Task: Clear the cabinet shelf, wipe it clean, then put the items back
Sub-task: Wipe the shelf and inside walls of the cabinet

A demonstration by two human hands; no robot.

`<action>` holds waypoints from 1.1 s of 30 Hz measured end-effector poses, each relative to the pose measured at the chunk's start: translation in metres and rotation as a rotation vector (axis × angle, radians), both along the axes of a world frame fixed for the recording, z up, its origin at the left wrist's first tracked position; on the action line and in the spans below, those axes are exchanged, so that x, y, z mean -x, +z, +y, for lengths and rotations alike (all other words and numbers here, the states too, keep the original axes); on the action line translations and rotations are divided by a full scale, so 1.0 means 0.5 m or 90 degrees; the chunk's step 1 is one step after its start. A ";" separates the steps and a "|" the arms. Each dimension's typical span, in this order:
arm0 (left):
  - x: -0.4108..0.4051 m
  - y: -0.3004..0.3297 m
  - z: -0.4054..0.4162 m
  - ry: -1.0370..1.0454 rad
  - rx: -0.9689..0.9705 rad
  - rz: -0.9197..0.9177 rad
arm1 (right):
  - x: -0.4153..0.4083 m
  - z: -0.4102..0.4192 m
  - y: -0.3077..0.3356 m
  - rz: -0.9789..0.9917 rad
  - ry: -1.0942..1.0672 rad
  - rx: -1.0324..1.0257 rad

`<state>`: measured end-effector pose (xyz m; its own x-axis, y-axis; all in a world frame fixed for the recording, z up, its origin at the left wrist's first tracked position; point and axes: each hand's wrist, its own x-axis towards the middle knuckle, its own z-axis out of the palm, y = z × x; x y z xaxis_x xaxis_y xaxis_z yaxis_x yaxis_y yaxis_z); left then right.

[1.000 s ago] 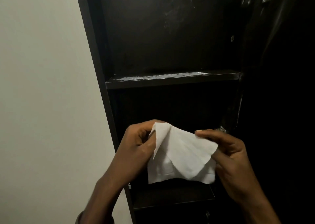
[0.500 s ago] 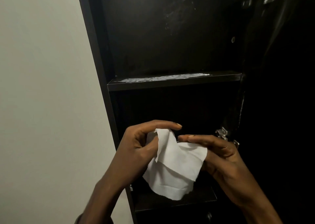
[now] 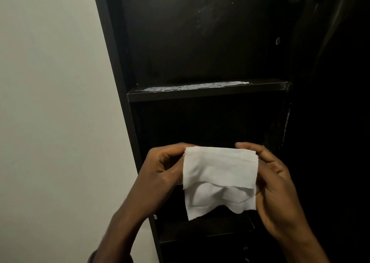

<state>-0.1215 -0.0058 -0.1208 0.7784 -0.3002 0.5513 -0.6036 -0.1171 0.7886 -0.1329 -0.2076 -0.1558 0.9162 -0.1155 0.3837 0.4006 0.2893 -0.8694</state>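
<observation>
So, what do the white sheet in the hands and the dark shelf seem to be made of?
White sheet: probably a nonwoven wipe or soft tissue; matte, limp, it folds and creases over itself. Shelf: likely laminated board with a dark, wood-look, slightly satin finish; square flat edge, and whitish residue sits on the surface.

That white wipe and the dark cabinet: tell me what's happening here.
A person stands at an open dark cabinet, holding a white wipe stretched out in front of it. The left hand pinches its upper left corner and the right hand grips its right edge. The shelf above the hands holds no items, and whitish smears show along its front. The wipe is not touching the shelf yet.
</observation>
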 end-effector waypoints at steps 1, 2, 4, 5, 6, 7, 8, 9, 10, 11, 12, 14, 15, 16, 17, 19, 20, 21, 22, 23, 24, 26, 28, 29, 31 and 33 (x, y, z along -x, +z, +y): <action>0.000 0.000 0.000 0.010 -0.001 -0.008 | -0.001 -0.001 0.000 0.000 0.008 0.001; -0.001 0.001 -0.001 0.020 0.003 -0.014 | -0.001 -0.001 0.001 -0.010 0.015 0.015; 0.001 0.003 -0.004 0.043 0.019 -0.023 | 0.001 0.001 0.002 -0.059 0.025 0.068; 0.001 0.004 -0.004 0.055 0.024 -0.027 | 0.002 0.001 0.001 -0.087 0.025 0.097; 0.001 0.005 -0.004 0.065 0.025 -0.031 | 0.003 0.000 0.002 -0.106 0.023 0.122; 0.001 0.005 -0.002 0.072 0.022 -0.037 | 0.004 0.000 0.002 -0.116 0.018 0.140; 0.000 0.005 -0.001 0.078 0.018 -0.041 | 0.006 0.000 0.003 -0.117 0.009 0.147; -0.003 0.003 0.001 0.082 0.014 -0.042 | 0.006 0.000 0.004 -0.108 0.000 0.143; -0.004 0.002 0.003 0.086 0.014 -0.042 | 0.006 0.002 0.004 -0.089 -0.007 0.127; -0.005 0.002 0.004 0.088 0.017 -0.044 | 0.004 0.003 0.003 -0.064 -0.014 0.103; -0.003 0.003 0.004 0.085 0.022 -0.048 | 0.002 0.004 0.003 -0.040 -0.024 0.080; 0.001 0.006 0.004 0.067 0.024 -0.051 | -0.003 0.003 0.001 0.002 -0.044 0.042; 0.003 0.008 0.004 0.055 0.020 -0.050 | -0.006 0.003 0.001 0.017 -0.043 0.016; 0.003 0.008 0.006 0.045 0.009 -0.050 | -0.008 0.002 0.002 0.031 -0.034 -0.011; 0.003 0.007 0.007 0.038 -0.006 -0.054 | -0.009 0.000 0.002 0.043 -0.024 -0.029; 0.000 0.006 0.010 0.035 -0.033 -0.068 | -0.012 -0.002 0.001 0.073 -0.013 -0.037; -0.001 0.004 0.010 0.037 -0.034 -0.074 | -0.013 -0.003 -0.002 0.094 -0.007 -0.036; -0.002 0.003 0.011 0.037 -0.028 -0.073 | -0.014 -0.005 -0.005 0.116 0.006 -0.040; -0.003 0.002 0.011 0.034 -0.020 -0.067 | -0.014 -0.006 -0.007 0.134 0.028 -0.049; -0.004 0.001 0.010 0.031 -0.010 -0.056 | -0.014 -0.007 -0.009 0.148 0.053 -0.060; -0.004 0.000 0.011 0.026 0.004 -0.038 | -0.014 -0.009 -0.010 0.163 0.077 -0.069; -0.007 -0.004 0.014 0.008 0.051 0.018 | -0.013 -0.011 -0.008 0.198 0.131 -0.088; -0.007 -0.002 0.015 0.007 0.074 0.057 | -0.012 -0.008 -0.008 0.203 0.166 -0.073; -0.005 -0.001 0.014 0.028 0.060 0.056 | -0.011 -0.006 -0.008 0.193 0.164 -0.045; -0.004 -0.001 0.009 0.093 0.018 0.054 | -0.010 0.000 -0.004 0.163 0.129 0.000; -0.006 -0.006 0.005 0.146 -0.010 0.079 | -0.006 0.003 0.000 0.137 0.077 0.045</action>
<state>-0.1184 -0.0031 -0.1240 0.8885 -0.1165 0.4438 -0.4587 -0.2529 0.8519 -0.1299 -0.2062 -0.1559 0.9831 0.0198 0.1821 0.1708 0.2598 -0.9504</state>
